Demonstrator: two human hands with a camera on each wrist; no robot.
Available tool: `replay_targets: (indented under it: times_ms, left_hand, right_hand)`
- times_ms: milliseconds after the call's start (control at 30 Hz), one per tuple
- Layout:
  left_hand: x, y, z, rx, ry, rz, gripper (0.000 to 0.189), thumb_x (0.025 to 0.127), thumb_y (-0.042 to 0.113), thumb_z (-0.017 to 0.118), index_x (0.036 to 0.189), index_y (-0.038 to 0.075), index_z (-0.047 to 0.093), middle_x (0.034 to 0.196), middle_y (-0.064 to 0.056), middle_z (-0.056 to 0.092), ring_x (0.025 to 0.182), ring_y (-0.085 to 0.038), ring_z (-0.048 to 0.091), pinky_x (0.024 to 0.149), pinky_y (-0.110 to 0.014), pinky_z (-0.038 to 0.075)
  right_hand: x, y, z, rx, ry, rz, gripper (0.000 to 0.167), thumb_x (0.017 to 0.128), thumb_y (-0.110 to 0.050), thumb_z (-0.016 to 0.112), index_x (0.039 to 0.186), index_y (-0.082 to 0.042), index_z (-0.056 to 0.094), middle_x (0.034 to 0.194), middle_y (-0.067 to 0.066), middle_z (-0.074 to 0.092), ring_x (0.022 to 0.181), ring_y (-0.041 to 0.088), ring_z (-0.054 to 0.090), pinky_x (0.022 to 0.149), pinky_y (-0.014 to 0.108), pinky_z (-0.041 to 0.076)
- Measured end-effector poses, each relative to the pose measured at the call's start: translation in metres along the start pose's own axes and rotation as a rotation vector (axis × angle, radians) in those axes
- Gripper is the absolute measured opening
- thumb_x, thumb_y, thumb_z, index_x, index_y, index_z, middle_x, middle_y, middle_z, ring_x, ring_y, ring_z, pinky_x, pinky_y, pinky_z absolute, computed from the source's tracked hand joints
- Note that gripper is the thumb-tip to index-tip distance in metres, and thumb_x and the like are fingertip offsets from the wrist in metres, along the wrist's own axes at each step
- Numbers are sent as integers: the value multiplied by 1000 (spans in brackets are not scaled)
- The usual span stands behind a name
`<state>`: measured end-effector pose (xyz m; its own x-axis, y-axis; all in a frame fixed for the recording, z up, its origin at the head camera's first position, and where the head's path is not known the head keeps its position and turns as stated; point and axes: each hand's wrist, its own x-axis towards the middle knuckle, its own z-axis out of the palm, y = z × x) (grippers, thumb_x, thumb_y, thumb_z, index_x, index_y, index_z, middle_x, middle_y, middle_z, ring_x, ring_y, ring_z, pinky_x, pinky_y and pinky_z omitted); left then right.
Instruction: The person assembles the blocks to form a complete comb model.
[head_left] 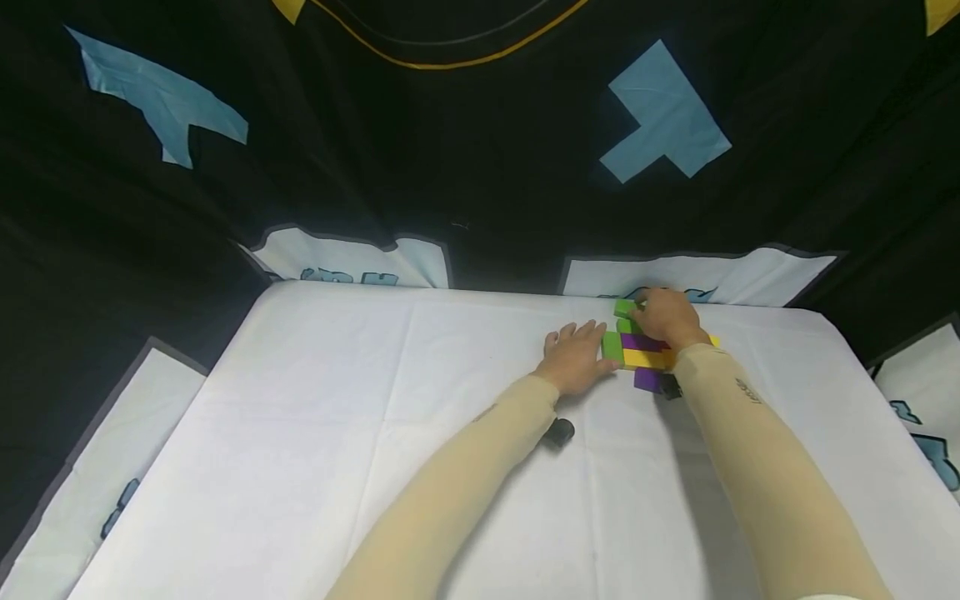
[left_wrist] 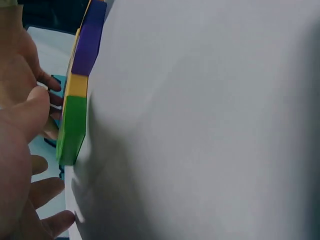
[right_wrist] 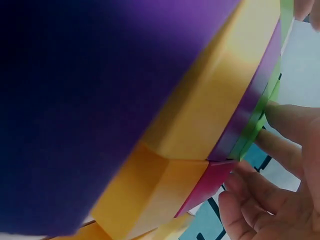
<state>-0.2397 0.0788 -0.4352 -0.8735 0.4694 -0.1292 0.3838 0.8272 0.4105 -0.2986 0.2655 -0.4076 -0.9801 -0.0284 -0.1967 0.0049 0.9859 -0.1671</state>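
A flat cluster of coloured blocks (head_left: 637,342) lies near the far edge of the white table (head_left: 450,450), between the 2 hands and partly beneath the right hand. The left hand (head_left: 573,360) rests at the cluster's left side, its fingers spread and pointing away from the body, its thumb beside the left green block (head_left: 612,348). The right hand (head_left: 666,315) reaches over the cluster, fingers bent, its fingertips at the 2 far green blocks (head_left: 624,308); whether it pinches a block or only touches it, I cannot tell. A yellow block (head_left: 642,359) and a near purple block (head_left: 647,380) sit on the body side of the right hand's fingers.
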Motion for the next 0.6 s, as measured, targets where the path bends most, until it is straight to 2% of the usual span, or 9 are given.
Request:
replay_targets:
  times_ms: [100, 300, 467, 600]
  left_hand:
    - [3, 5, 2, 41, 19, -4, 68, 102, 54, 49, 159, 21, 32, 163, 3, 32, 150, -25, 26, 120, -48, 22]
    - [1, 11, 4, 122, 63, -35, 58, 102, 48, 51, 154, 26, 42, 158, 9, 40, 147, -21, 32, 117, -45, 27]
    - [0, 9, 3, 122, 86, -5, 55, 102, 45, 53, 153, 23, 45, 159, 8, 38, 148, -20, 31, 117, -43, 28]
    - [0, 6, 2, 120, 79, -1, 55, 102, 44, 53, 152, 22, 45, 160, 7, 36, 149, -19, 29, 119, -43, 26]
  right_hand:
    - [2, 0, 2, 8, 5, 7, 49, 102, -26, 53, 139, 6, 52, 139, 32, 52, 122, 50, 50, 108, 65, 38]
    - [4, -1, 4, 60, -3, 24, 47, 102, -23, 55, 139, 6, 53, 140, 31, 51, 121, 46, 49, 111, 61, 36]
    - [5, -1, 3, 78, -8, 26, 43, 103, -18, 55, 139, 6, 53, 140, 30, 50, 122, 45, 48, 113, 60, 35]
    - [5, 0, 2, 95, -13, 23, 43, 103, -18, 55, 139, 5, 54, 141, 30, 50, 123, 45, 47, 114, 60, 34]
